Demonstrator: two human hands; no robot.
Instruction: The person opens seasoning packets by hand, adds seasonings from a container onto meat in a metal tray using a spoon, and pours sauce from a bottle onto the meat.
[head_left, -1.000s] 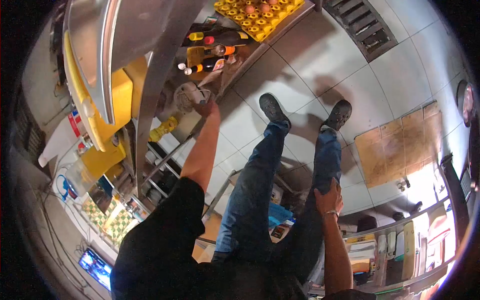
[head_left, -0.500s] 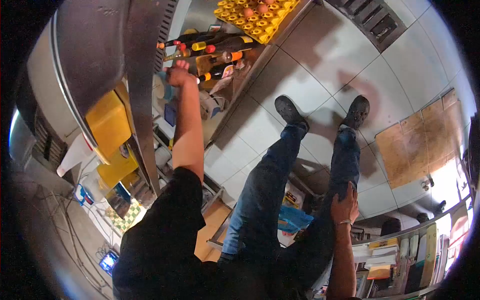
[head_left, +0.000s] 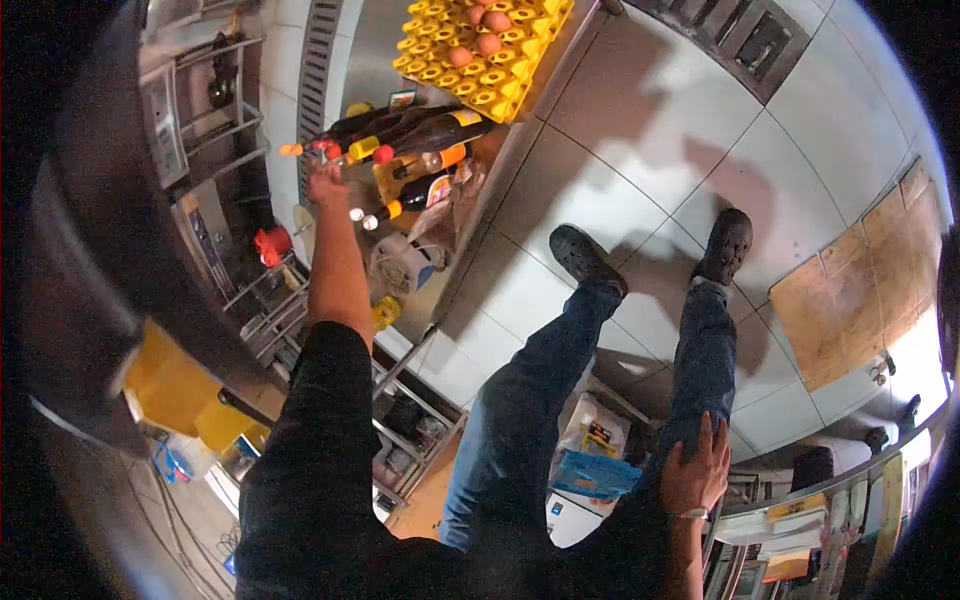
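Among the bottles on the metal shelf, my left hand [head_left: 325,185] is closed at the neck of a clear bottle [head_left: 333,160], mostly hidden by my fingers. Dark bottles [head_left: 420,135] lie close by, with red, yellow and orange caps. Nearer me lies a dark bottle with an orange neck band and a white cap [head_left: 418,194]. Below it stands a whitish plastic container [head_left: 398,262]. My right hand [head_left: 697,470] rests open on my right knee, its fingers spread over the jeans [head_left: 705,350].
Yellow egg trays [head_left: 490,60] with several brown eggs sit at the shelf's far end. A dark metal counter edge [head_left: 180,270] is at left. Flattened cardboard [head_left: 855,275] lies on the tiled floor at right. Below my legs is a blue bag [head_left: 597,475].
My left hand has moved in to the bottles and closed at the clear one's neck. The view has shifted, showing more of the racks at left. My right hand stays on my knee.
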